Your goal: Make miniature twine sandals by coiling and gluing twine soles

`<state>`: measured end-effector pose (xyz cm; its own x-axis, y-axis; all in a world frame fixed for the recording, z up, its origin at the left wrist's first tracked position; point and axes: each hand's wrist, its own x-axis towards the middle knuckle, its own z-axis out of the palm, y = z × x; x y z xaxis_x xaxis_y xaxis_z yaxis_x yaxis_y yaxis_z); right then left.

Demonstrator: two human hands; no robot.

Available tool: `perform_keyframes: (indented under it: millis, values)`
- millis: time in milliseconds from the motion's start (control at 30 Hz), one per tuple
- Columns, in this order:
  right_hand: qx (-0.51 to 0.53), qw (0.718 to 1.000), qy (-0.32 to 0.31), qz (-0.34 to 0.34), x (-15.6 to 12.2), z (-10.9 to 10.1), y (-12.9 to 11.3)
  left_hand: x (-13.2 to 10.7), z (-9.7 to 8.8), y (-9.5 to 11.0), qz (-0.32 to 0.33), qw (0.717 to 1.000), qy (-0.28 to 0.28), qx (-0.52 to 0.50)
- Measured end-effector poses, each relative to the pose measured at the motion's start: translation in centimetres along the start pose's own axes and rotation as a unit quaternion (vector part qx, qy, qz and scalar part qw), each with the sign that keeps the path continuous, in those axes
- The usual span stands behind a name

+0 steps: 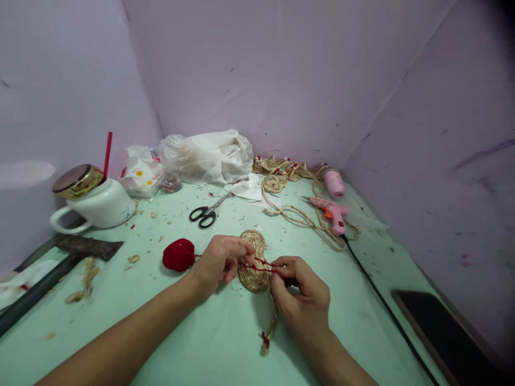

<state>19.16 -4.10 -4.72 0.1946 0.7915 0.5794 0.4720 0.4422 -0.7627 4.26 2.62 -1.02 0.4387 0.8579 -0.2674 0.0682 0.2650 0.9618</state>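
Observation:
A coiled piece of braided straw rope (253, 280), shaped like a figure eight, lies flat on the pale green table. Over it, red yarn (263, 261) runs in two strands between my hands. My right hand (300, 287) pinches the yarn at the coil's right edge. On the other side, my left hand (225, 260) has its fingers bent together around the strands, partly above the coil. From a ball of red yarn (178, 255) a strand leads to my left hand. The rope's tail (271, 321) hangs toward me, its end tied with red yarn.
Black-handled scissors (207, 213) lie beyond the yarn ball. A pink glue gun (330, 213) with a black cord sits at right, near loose braided rope (289, 214). A hammer-like tool (76, 254) and white mug (100, 206) are at left. A phone (438, 332) lies lower right.

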Motion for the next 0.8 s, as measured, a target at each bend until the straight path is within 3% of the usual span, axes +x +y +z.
perform_keyframes:
  millis: [100, 233, 433, 600, 667, 733, 800]
  values:
    - [-0.003, 1.000, -0.008, -0.020, -0.2, 0.1, 0.0, -0.3, 0.6, 0.1, 0.016, 0.995, -0.008, 0.093]
    - [0.000, 0.999, -0.028, -0.022, -0.2, -0.1, -0.3, -0.4, 1.4, -0.1, 0.077, 0.981, 0.027, 0.178]
    - [0.031, 0.985, -0.098, 0.142, 1.4, -1.7, -1.0, -1.1, 1.1, 0.3, 0.131, 0.959, -0.001, 0.253]
    - [-0.016, 0.964, -0.208, 0.165, 2.1, -2.1, -0.9, -1.6, 1.4, 0.3, 0.166, 0.933, -0.027, 0.320]
    - [-0.013, 0.961, -0.214, 0.175, 2.1, -2.1, -0.8, -1.6, 1.6, -0.2, 0.222, 0.892, 0.015, 0.394]
    - [0.034, 0.953, -0.220, 0.208, 2.0, -1.9, -0.8, -1.6, 1.7, -0.8, 0.302, 0.816, 0.071, 0.488]
    - [0.128, 0.926, -0.242, 0.259, 2.0, -1.7, -0.9, -1.6, 1.8, -1.2, 0.357, 0.746, 0.102, 0.553]
